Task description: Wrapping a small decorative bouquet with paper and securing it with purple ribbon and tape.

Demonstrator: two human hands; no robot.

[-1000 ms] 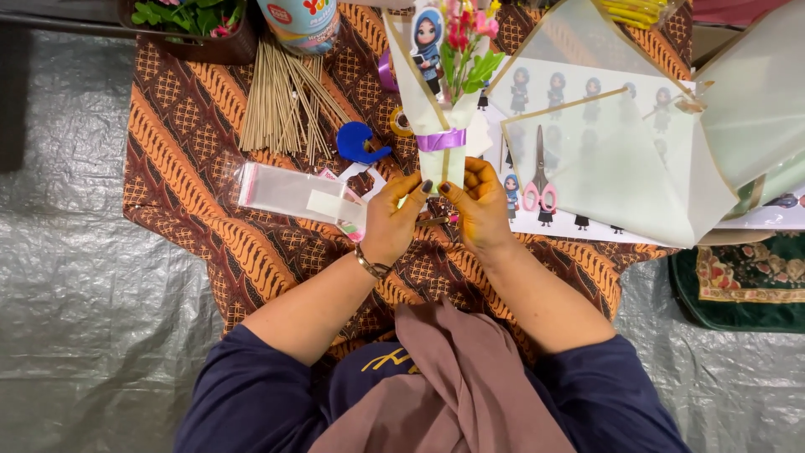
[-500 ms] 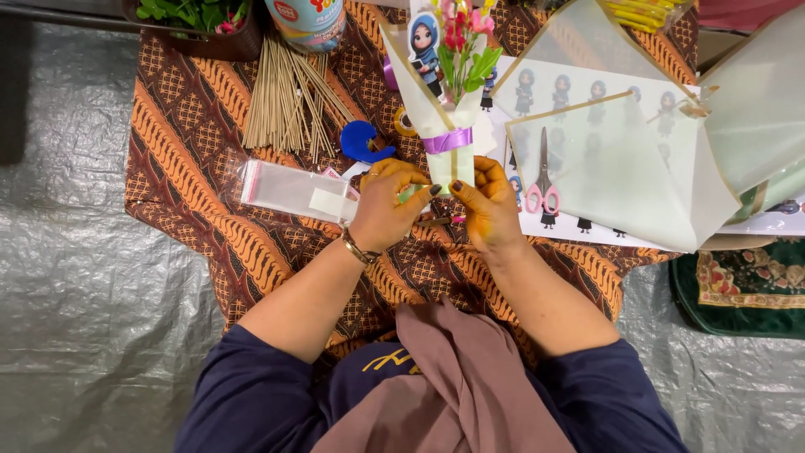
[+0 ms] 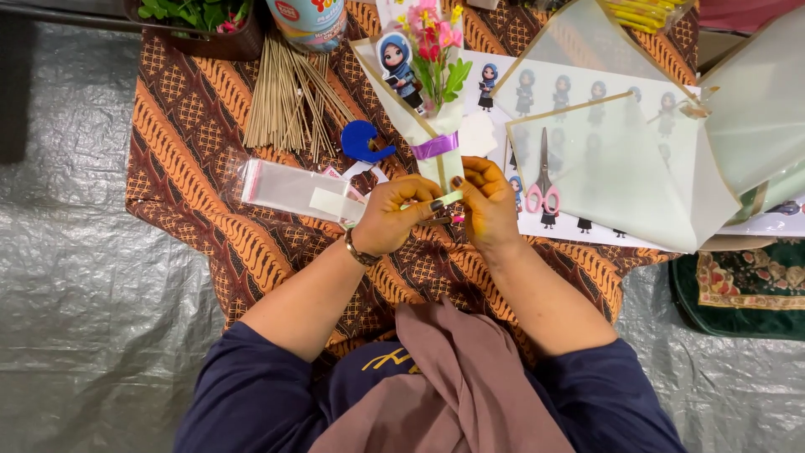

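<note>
Two hands are meeting in the middle of the surface (image 3: 193,168), which is wearing a brown and orange patterned cloth. The left hand (image 3: 394,225) and the right hand (image 3: 489,205) are both holding the bottom of a little bouquet (image 3: 423,92). The left fingers (image 3: 428,195) are curling closed around a thin pale green strip (image 3: 444,200) at the bouquet's stem. The right fingers are pinching the stem from the other side. The bouquet is standing just past the hands, in front of the person. It is a cream paper cone with a purple ribbon (image 3: 434,146) around it. Inside the cone are sitting pink and yellow flowers, green leaves and a small cartoon figure in a blue headscarf.

A clear plastic bag (image 3: 289,186) is lying just beside the left hand, with white slips showing inside it. A blue tape holder (image 3: 362,141) is lying near the bag. A bunch of thin wooden sticks (image 3: 289,101) is spreading out behind it. A round tin (image 3: 310,21) is standing at the far edge, and I cannot tell what is in it. A dark tray (image 3: 201,38) next to the tin is holding green leaves. Pink-handled scissors (image 3: 543,180) are lying under a see-through paper sheet (image 3: 620,168), to the right of the hands.
</note>
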